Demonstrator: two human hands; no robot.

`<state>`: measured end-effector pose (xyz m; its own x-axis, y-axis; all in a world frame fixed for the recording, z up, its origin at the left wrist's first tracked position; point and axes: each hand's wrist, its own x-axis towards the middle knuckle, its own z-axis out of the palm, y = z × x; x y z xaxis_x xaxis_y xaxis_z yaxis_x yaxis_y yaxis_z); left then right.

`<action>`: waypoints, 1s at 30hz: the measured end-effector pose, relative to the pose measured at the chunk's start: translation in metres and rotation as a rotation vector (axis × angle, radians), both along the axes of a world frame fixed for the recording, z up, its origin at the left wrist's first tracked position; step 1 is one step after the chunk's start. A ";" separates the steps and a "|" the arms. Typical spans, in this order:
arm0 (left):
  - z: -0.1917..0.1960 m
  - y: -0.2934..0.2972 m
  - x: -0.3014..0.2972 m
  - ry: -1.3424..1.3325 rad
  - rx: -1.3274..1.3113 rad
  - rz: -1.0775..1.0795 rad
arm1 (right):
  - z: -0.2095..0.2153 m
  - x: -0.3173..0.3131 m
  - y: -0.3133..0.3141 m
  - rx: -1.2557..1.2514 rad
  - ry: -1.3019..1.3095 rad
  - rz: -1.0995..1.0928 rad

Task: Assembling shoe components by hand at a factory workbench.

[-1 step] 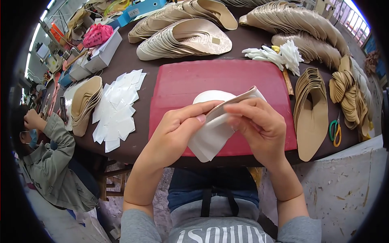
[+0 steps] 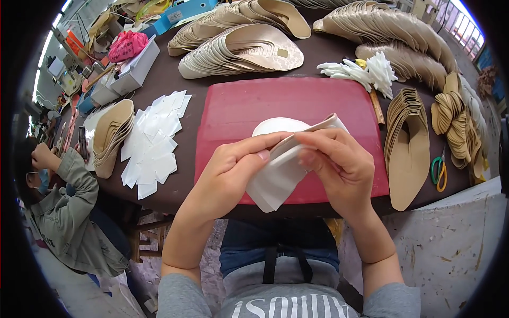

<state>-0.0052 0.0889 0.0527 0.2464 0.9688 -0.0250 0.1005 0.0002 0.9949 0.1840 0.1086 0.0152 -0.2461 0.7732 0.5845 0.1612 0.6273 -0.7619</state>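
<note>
Above the red mat I hold a pale shoe upper (image 2: 275, 185), its white lining turned toward me and its beige edge folded up along the top. My left hand (image 2: 228, 172) is closed on the left side, thumb on the lining and fingers behind. At the folded top edge, my right hand (image 2: 342, 169) pinches the upper between thumb and forefinger. The fingers hide part of the edge. Behind the left fingers shows a rounded white part (image 2: 275, 125); whether it belongs to the same piece I cannot tell.
A red mat (image 2: 238, 106) covers the table's middle. White patches (image 2: 151, 143) lie left, tan uppers (image 2: 408, 159) and scissors (image 2: 439, 172) right. White strips (image 2: 355, 71) and stacked uppers (image 2: 244, 53) lie beyond. A masked person (image 2: 74, 212) sits at left.
My right thumb and forefinger have come in slightly to the left and closed onto the folded edge. The left hand has stayed in place.
</note>
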 end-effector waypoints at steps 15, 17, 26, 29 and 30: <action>-0.006 0.000 0.010 -0.011 0.044 0.058 | -0.015 -0.013 -0.005 0.020 0.120 -0.267; -0.007 -0.001 0.014 0.094 0.115 0.092 | -0.014 -0.016 -0.005 0.033 0.108 -0.286; -0.021 0.003 0.031 0.398 0.486 0.267 | -0.015 -0.015 -0.005 0.150 0.080 -0.419; -0.017 0.003 0.035 0.420 0.450 0.256 | -0.006 -0.011 -0.008 -0.004 0.041 -0.409; -0.016 0.004 0.036 0.426 0.438 0.252 | -0.004 -0.009 -0.008 -0.055 0.028 -0.405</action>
<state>0.0308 0.0927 0.0370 0.0665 0.9382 0.3396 0.5356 -0.3207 0.7812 0.1750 0.1003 0.0115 0.1004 0.8344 0.5419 0.3656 0.4756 -0.8001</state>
